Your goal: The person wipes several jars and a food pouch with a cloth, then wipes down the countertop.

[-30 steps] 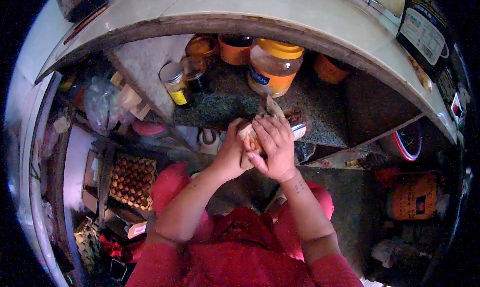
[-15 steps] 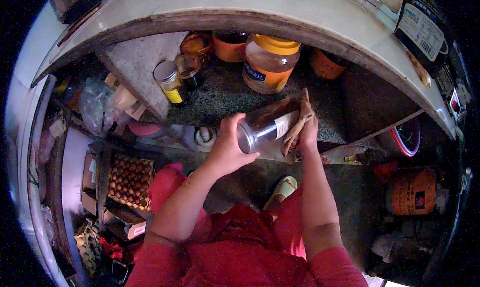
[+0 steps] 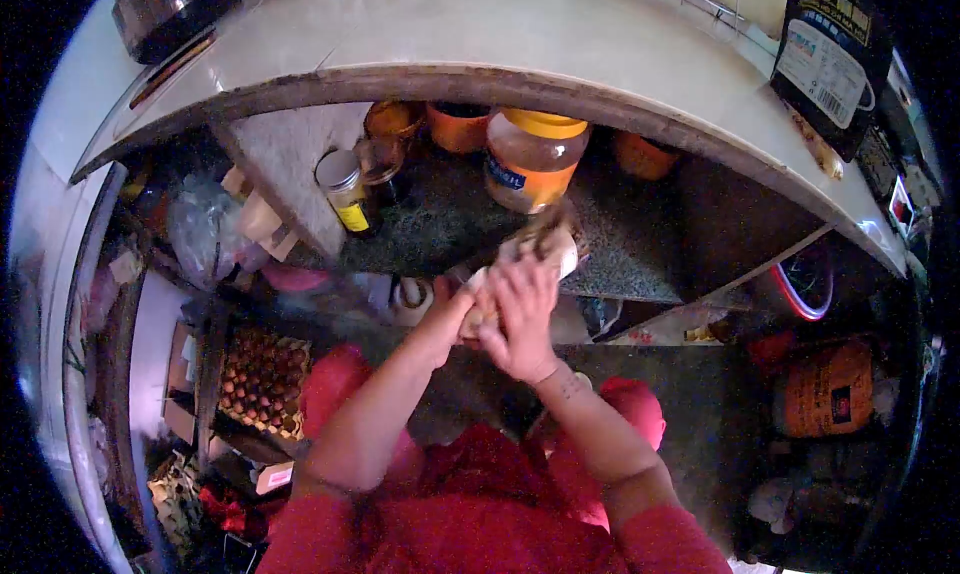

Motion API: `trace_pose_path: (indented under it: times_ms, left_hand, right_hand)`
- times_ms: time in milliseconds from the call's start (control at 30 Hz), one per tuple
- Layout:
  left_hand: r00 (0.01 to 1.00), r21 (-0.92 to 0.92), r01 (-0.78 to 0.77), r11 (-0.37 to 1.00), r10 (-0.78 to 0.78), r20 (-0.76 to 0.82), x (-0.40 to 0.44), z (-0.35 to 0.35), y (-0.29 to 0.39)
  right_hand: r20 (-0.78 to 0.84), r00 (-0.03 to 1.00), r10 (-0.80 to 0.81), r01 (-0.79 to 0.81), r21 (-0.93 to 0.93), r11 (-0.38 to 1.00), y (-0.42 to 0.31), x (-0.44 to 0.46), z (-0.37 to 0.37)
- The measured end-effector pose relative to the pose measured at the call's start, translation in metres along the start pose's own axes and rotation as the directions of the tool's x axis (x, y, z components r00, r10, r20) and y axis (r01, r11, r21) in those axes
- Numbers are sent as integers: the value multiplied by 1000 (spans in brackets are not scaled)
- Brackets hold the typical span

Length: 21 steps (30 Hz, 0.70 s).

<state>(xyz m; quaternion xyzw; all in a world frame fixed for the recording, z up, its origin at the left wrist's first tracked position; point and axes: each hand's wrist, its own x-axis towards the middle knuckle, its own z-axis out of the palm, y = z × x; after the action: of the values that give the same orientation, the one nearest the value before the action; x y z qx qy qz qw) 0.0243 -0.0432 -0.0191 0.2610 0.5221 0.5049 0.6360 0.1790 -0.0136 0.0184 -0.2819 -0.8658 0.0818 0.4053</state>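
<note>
My left hand [image 3: 447,324] grips a clear jar [image 3: 568,260] at its near end, thumb and fingers closed around it. The jar lies tilted in front of the shelf, and only its far part with a pale label shows. Over the jar lies my right hand [image 3: 522,312], fingers bent and pressing a brownish cloth [image 3: 545,236] against its side. Motion blurs the cloth, and the two hands hide most of the jar between them.
Inside the shelf stand a big yellow-lidded jar [image 3: 537,164], a small jar with a yellow label [image 3: 345,192] and orange tubs [image 3: 458,127]. The countertop edge [image 3: 480,82] juts out above. Eggs in a tray [image 3: 262,382] sit lower left.
My right hand has moved left with the cloth, from the jar's far end onto its side near my left hand. The jar's near end has turned out of sight. The view has shifted slightly.
</note>
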Motion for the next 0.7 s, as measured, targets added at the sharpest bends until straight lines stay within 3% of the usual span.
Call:
trace_pose_path:
  times_ms: [67,133,233,267,333,400,467,533,567,667,700]
  left_hand:
    - [995,-145,-78,986,85,43,6,-3,-14]
    - [987,-116,105,988,-89,135,-13,3,9]
    - [952,-108,262,959,-239,190,-10,6,14]
    - [947,-85,275,958,-254,196,-9,6,15]
    - [934,-37,301,953,-287,211,-9,8,19]
    - [949,-5,262,965,-256,184,-14,14,25]
    - [969,42,209,977,-213,127,-18,18,25]
    - [999,145,34,989,-38,26,-8,12,12]
    - [998,202,-50,978,54,-17,-9,12,13]
    - [896,295,-329,897,395,-203,-16,33,15]
    - [862,328,-410,851,480,-166,-15,35,21]
  right_hand:
    - [100,992,-71,74,-26,997,-2,-9,5]
    - [99,973,-206,212,-54,976,17,-4,-1]
    - [84,996,-29,49,-252,967,30,12,-25]
    - [-7,1000,21,-22,-306,952,38,14,-24]
    - [-97,985,141,-164,-287,944,52,16,-31]
    - [-200,952,233,-259,-112,959,70,17,-29]
    - [-248,923,294,-324,-86,942,78,16,-31]
    - [-182,873,452,-454,36,890,85,15,-34]
    - [-177,872,456,-457,36,889,81,18,-37]
    - [-221,876,429,-426,65,902,85,14,-29]
    - [-222,853,473,-467,80,881,88,13,-26]
